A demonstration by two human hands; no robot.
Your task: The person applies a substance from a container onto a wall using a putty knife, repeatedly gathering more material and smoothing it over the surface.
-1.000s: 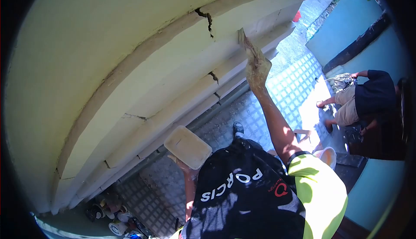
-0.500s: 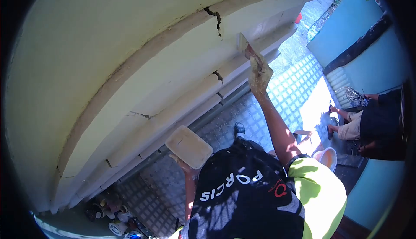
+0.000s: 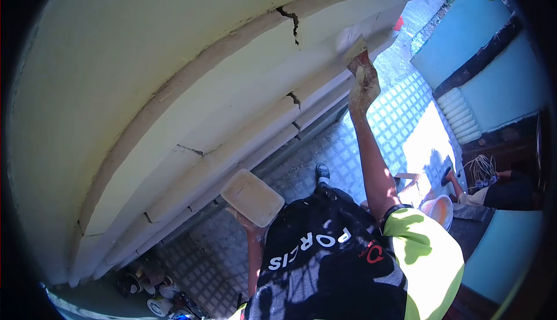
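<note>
My right hand [image 3: 364, 91] is closed around the handle of a putty knife [image 3: 355, 49]. Its broad, pale-smeared blade is against or close to the stepped cornice [image 3: 232, 96], near the far end; contact is hard to make out. Pale residue coats the fingers. In my left hand [image 3: 246, 221] is a shallow rectangular plastic tub [image 3: 253, 197], gripped by its near edge, with a thin pale smear inside. Dark jagged cracks run through the cornice: an upper crack [image 3: 289, 21], a middle crack [image 3: 294, 99] and a thin left crack [image 3: 191, 150].
Below lies a patterned tile floor [image 3: 394, 117], partly in bright sun. A bucket [image 3: 438, 211] stands at my right. Farther right, another person [image 3: 493, 195] is beside a coil of wire [image 3: 480, 170]. Assorted containers [image 3: 158, 305] crowd the lower left.
My right hand and the putty knife have moved right along the cornice. The tub in my left hand stays nearly still. The other person has shifted farther right and down.
</note>
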